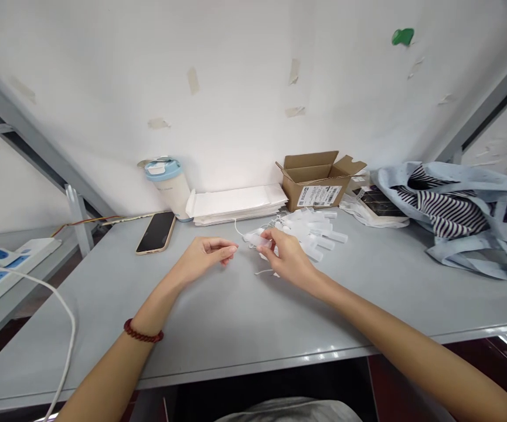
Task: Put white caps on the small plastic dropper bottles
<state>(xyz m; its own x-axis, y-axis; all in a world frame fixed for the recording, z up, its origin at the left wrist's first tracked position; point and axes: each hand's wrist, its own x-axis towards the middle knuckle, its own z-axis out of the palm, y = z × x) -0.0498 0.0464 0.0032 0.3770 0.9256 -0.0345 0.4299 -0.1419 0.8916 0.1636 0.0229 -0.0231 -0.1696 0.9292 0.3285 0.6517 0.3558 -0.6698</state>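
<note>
Centrally, right hand (289, 256) pinching a cloudy plastic piece (255, 238) over a gray table (231, 319), beside a pile of similar pieces (319, 233), left hand (208, 253) curled, cannot tell whether holding anything, cardboard box (295, 194) behind the pile.

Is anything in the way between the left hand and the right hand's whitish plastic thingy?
Nothing visible blocks the left hand from the whitish plastic piece in the right hand: just a small gap above the grey table. A white string curls up beside the piece.

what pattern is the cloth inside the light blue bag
The cloth has dark and white stripes, clearest in the head view.
</note>
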